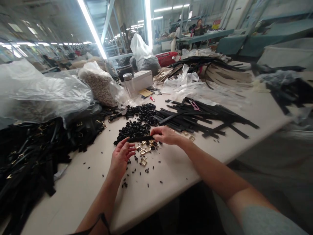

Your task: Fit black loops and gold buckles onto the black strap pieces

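A short black strap (140, 139) is stretched level between my two hands above the table. My left hand (122, 154) pinches its left end, with the other fingers spread below. At the right end, my right hand (164, 135) grips the strap between thumb and fingers; whether a buckle is also in that grip I cannot make out. Gold buckles (144, 150) lie under and beside the strap. Just beyond it is a heap of small black loops (137, 125). Tiny black pieces (147, 170) are scattered nearer me on the table.
Loose black straps (195, 116) lie at the right, with a pink tool (194, 104) on them. A big pile of black straps with gold buckles (31, 160) covers the left. Behind stand plastic bags (95, 81), a clear bottle (129, 85) and a white box (143, 80).
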{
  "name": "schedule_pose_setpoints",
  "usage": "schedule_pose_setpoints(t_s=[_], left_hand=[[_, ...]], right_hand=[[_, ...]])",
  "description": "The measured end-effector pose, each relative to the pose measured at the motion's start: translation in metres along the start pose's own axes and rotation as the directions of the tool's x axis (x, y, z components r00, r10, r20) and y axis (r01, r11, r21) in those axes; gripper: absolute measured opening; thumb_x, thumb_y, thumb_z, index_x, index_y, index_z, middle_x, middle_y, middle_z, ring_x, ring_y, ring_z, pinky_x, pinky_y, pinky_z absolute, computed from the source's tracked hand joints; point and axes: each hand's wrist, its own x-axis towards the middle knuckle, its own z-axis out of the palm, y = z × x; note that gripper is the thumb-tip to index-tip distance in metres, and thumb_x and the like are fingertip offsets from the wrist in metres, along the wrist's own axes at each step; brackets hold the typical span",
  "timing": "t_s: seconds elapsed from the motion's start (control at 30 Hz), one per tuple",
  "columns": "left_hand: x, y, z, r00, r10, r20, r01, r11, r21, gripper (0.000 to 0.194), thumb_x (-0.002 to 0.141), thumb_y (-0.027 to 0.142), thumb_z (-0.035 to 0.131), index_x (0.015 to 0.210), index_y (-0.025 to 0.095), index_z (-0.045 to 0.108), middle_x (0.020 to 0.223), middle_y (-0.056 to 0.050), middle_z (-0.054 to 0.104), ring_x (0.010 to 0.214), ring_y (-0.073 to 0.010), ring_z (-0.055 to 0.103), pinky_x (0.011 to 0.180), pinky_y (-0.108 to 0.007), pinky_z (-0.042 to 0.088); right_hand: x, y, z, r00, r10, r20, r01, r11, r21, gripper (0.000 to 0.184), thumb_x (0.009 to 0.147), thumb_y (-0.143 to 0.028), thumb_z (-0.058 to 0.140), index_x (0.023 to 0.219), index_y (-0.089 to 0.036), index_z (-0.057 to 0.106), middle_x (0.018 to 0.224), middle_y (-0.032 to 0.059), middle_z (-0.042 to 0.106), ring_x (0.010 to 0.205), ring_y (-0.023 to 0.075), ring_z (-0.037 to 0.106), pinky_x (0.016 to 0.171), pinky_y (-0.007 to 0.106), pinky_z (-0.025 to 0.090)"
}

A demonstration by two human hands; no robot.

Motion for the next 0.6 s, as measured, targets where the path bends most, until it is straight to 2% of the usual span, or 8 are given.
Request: schedule_pose_setpoints(t_s=[0.1,0.17,0.3,0.4,0.6], left_hand=[[0.0,-0.001,-0.001,1.0,-0.011,-0.007,0.012,1.0,0.015,0.044,0.067,0.031,0.078,0.105,0.014,0.064,0.076,-0.005,0.069,0.063,-0.0133,0.067,0.058,-0.02,0.054],[-0.001,-0.001,-0.001,1.0,-0.025,-0.006,0.025,0.999,0.039,0.043,0.065,0.028,0.079,0.103,0.014,0.064,0.075,-0.005,0.069,0.061,-0.0129,0.067,0.057,-0.02,0.053],[-0.002,-0.004,0.0,0.998,-0.066,0.009,0.065,0.996,0.067,0.045,0.065,0.025,0.078,0.106,0.013,0.063,0.074,-0.005,0.069,0.059,-0.0127,0.066,0.054,-0.019,0.053],[-0.002,-0.006,0.001,0.996,-0.082,0.023,0.08,0.994,0.067,0.04,0.066,0.024,0.078,0.102,0.014,0.063,0.077,-0.005,0.07,0.06,-0.0132,0.067,0.054,-0.02,0.053],[-0.004,-0.009,0.006,0.992,-0.111,0.061,0.107,0.992,0.063,0.033,0.062,0.026,0.08,0.088,0.015,0.063,0.078,-0.005,0.07,0.063,-0.0159,0.068,0.054,-0.021,0.053]], right_hand=[[0.0,-0.004,0.006,0.998,0.021,0.067,-0.018,0.999,-0.047,0.021,0.075,-0.012,0.048,0.086,-0.015,0.066,0.065,-0.0034,0.06,0.056,0.0072,0.049,0.053,0.018,0.035],[-0.001,-0.007,0.008,0.998,0.008,0.066,0.001,0.992,-0.125,0.021,0.075,-0.012,0.049,0.086,-0.015,0.067,0.065,-0.0033,0.06,0.056,0.0073,0.048,0.054,0.018,0.034],[-0.003,-0.012,0.017,0.991,-0.135,-0.013,0.125,0.948,-0.292,0.018,0.08,-0.023,0.059,0.095,-0.018,0.068,0.076,-0.001,0.066,0.064,0.0089,0.052,0.061,0.02,0.036],[-0.004,-0.012,0.028,0.968,-0.247,-0.04,0.218,0.912,-0.346,0.022,0.082,-0.031,0.064,0.1,-0.019,0.067,0.087,0.0019,0.069,0.074,0.0117,0.058,0.067,0.021,0.039],[0.0,-0.004,0.044,0.939,-0.338,-0.064,0.289,0.875,-0.388,0.019,0.084,-0.032,0.064,0.1,-0.022,0.068,0.091,0.0013,0.068,0.077,0.0116,0.06,0.066,0.02,0.038]])
